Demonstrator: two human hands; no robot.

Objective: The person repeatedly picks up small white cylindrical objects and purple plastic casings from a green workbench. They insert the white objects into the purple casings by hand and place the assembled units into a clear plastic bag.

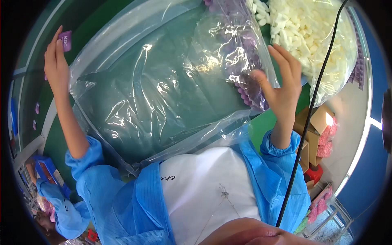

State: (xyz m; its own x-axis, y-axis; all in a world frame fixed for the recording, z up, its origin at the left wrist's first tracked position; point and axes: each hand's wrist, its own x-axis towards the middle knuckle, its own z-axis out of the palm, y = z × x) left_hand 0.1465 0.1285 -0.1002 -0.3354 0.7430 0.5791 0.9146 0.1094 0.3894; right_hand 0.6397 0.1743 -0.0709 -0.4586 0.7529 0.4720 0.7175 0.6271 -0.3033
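Note:
A large clear plastic bag (163,90) lies spread across the green table in front of me. Inside or under its right side show rows of bumpy purple pieces (245,45); the glare hides which. At the far left, beyond the bag's left edge, my left hand (56,69) is raised, with a small purple packet (65,41) held at its fingertips. My right hand (286,79) is at the bag's right edge, fingers spread and thumb pointing over the plastic. Nothing shows in its grasp; whether the thumb touches the film I cannot tell.
A clear bag of cream-coloured pieces (310,36) stands at the far right. A black cable (314,98) hangs across the right side. Cardboard boxes (312,130) and pink bundles (326,139) sit below right. Another person in blue (65,208) is at the lower left, near a blue bin (51,173).

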